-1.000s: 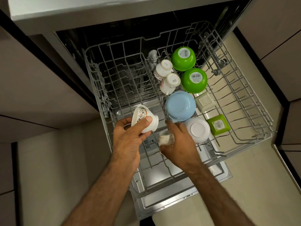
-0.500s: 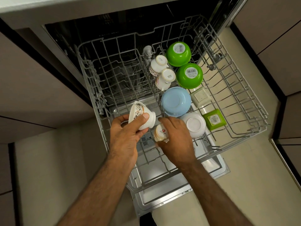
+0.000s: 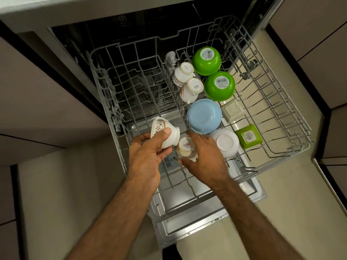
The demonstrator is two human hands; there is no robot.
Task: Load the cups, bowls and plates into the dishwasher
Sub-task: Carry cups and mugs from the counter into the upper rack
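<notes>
Flipped base-up now, the small cup (image 3: 185,148) sits pinched in the right hand (image 3: 205,158) over the near tines of the rack (image 3: 281,147). Just left, the left hand (image 3: 147,156) grips a patterned cup (image 3: 166,135) tilted sideways, rim leftward; the blue bowl (image 3: 204,116) lies just beyond.

Reference: middle bowl (image 3: 204,115) in the rack (image 3: 272,160). Rear bowl (image 3: 206,60) sits at 12 o'clock, second bowl (image 3: 219,85) at 1, cup pair (image 3: 191,89) at 11, far dish (image 3: 232,109) at 3, near dish (image 3: 248,136) at 4, front bowl (image 3: 226,142) at 5, right-held cup (image 3: 185,147) at 7, left-held cup (image 3: 165,133) at 8.
</notes>
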